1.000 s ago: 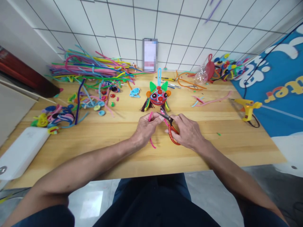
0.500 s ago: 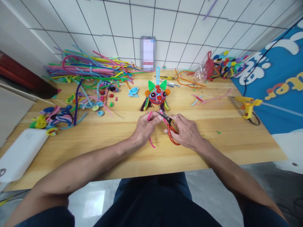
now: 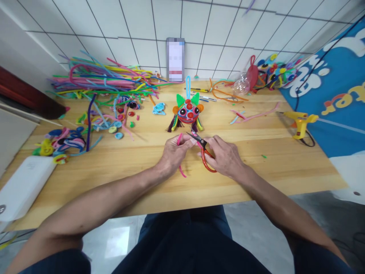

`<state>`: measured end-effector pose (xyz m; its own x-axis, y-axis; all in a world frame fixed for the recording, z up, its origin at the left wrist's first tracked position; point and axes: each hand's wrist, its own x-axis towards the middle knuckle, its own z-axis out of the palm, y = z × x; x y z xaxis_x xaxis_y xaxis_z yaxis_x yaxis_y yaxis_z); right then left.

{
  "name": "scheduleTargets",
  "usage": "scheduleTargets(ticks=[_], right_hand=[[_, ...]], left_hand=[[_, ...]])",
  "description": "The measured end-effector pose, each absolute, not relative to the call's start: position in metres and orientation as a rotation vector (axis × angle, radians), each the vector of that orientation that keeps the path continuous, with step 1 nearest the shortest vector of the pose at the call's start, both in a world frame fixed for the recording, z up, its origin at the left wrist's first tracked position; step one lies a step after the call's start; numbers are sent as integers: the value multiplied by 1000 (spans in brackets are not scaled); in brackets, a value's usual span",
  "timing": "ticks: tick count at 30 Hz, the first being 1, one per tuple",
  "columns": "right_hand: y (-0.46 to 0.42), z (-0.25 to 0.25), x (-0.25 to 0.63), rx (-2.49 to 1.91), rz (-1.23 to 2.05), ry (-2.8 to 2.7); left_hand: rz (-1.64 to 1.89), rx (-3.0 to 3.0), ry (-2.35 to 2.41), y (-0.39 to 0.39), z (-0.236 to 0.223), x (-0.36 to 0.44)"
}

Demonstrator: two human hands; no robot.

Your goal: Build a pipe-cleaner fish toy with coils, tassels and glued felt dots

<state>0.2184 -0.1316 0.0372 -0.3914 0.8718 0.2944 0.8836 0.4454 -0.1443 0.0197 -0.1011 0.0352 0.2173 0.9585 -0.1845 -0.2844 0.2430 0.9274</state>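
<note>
My left hand [image 3: 174, 154] is closed on a pink pipe cleaner [image 3: 183, 171], whose loose end hangs down below the fingers. My right hand [image 3: 225, 154] grips a pair of scissors [image 3: 205, 159] with red-orange handles and dark blades. Those blades point up and left, parted, close to my left fingertips; a bit of pink shows beside them. Exactly where they meet the pipe cleaner is too small to tell. Just beyond both hands sits a colourful animal-head ornament [image 3: 188, 110] with green ears, dark tassels and a light-blue loop.
Bundled pipe cleaners [image 3: 97, 82] lie at the back left, with coiled pieces [image 3: 68, 140] nearer. A phone [image 3: 175, 59] leans on the tiled wall. A yellow glue gun [image 3: 300, 123] stands right, a white box-shaped device [image 3: 27, 186] left. A clear ball [image 3: 242, 85] rests behind.
The view has shifted slightly. Both hands keep nearly the same pose, with the scissors and the pink pipe cleaner still held.
</note>
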Motion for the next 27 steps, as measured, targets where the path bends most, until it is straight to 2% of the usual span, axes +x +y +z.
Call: scheduleTargets(ticks=[27], right_hand=[[-129, 19, 221, -1294, 138, -2262]], left_hand=[[991, 885, 934, -106, 32, 20]])
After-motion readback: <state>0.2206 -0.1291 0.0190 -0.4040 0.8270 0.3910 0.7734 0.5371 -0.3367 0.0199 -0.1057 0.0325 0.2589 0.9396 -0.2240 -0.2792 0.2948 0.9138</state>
